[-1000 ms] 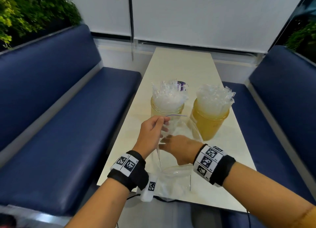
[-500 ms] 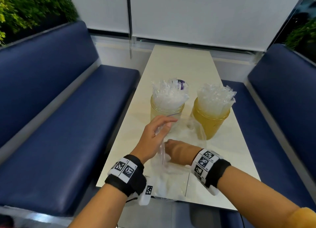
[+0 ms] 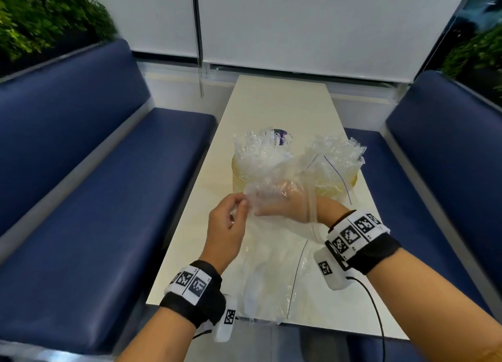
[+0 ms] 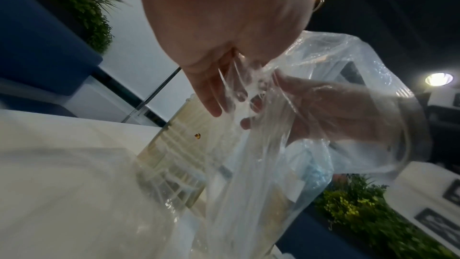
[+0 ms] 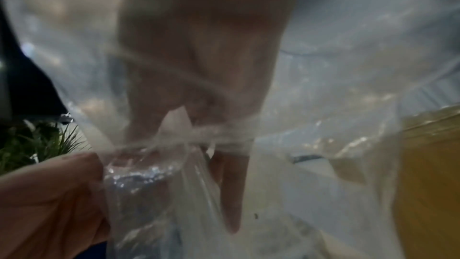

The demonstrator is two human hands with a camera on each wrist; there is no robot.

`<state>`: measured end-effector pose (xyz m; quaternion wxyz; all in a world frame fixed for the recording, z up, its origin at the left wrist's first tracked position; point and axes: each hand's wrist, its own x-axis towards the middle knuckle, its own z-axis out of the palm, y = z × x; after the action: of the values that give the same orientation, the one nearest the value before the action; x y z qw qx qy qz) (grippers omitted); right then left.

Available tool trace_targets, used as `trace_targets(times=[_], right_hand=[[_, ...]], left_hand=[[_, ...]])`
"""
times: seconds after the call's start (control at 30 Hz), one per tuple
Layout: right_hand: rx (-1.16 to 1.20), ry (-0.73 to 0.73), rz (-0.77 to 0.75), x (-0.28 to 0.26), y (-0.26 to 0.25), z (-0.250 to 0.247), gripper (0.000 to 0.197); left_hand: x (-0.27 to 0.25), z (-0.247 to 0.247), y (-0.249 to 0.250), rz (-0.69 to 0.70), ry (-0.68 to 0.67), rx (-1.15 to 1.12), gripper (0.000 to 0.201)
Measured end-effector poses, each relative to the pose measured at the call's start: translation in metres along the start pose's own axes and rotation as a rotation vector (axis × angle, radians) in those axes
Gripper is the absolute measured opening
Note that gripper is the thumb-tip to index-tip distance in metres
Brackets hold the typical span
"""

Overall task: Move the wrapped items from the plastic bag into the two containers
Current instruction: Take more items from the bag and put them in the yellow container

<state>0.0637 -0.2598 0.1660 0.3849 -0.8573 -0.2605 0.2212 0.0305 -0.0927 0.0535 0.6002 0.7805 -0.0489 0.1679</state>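
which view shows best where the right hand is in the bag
The left wrist view: the right hand sits inside the clear plastic bag. The head view shows it film-covered; the right wrist view is blurred.

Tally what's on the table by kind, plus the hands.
Jars: 2, left one and right one, both stuffed with clear wrapped items
Plastic bags: 1, right hand inside it
Hands: 2, left hand pinching the bag, right hand
Table: 1
Total: 6
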Motion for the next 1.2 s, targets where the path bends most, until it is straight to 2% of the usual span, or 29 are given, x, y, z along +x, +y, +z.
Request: trace_targets(times=[0.07, 0.13, 0.2, 0.33, 0.43, 0.53, 0.7, 0.8, 0.93, 1.03, 1.13, 1.2], right_hand=[[0.063, 0.093, 0.040, 0.000, 0.006, -0.003, 0.007], [0.124, 0.149, 0.070, -0.001, 0.014, -0.007, 0.021], [0.202, 0.197, 0.037, -0.007, 0.021, -0.013, 0.028], [0.359, 0.380, 0.060, -0.024, 0.019, -0.031, 0.012], [0.481, 0.518, -0.042, -0.037, 0.008, -0.051, 0.008], [0.565, 0.569, -0.155, -0.046, -0.007, -0.076, 0.011], [0.479, 0.736, -0.311, -0.059, -0.042, -0.134, 0.007], [0.297, 0.876, -0.415, -0.058, -0.045, -0.173, 0.007], [0.105, 1.032, -0.324, -0.038, -0.019, -0.195, 0.012], [0.115, 1.025, -0.254, -0.024, 0.009, -0.186, 0.011], [0.118, 1.042, -0.233, -0.016, 0.028, -0.175, 0.012], [0.137, 1.070, -0.222, -0.014, 0.035, -0.171, 0.016]], left_hand=[[0.006, -0.002, 0.003, 0.008, 0.061, 0.036, 0.016], [0.011, -0.006, 0.004, -0.011, 0.096, 0.043, 0.014], [0.013, -0.011, 0.002, -0.060, 0.129, 0.048, 0.016], [0.012, -0.021, -0.005, -0.175, 0.150, 0.035, 0.018], [0.010, -0.024, -0.012, -0.218, 0.143, 0.046, 0.018], [0.009, -0.025, -0.013, -0.221, 0.140, 0.058, 0.019], [0.005, -0.024, -0.013, -0.232, 0.095, 0.028, 0.021], [0.000, -0.025, -0.011, -0.218, 0.066, 0.010, 0.024], [-0.006, -0.030, -0.016, -0.199, 0.051, 0.033, 0.025], [-0.007, -0.032, -0.025, -0.204, 0.058, 0.084, 0.022], [-0.007, -0.032, -0.033, -0.244, 0.029, 0.256, 0.020], [-0.007, -0.036, -0.032, -0.275, 0.053, 0.281, 0.026]])
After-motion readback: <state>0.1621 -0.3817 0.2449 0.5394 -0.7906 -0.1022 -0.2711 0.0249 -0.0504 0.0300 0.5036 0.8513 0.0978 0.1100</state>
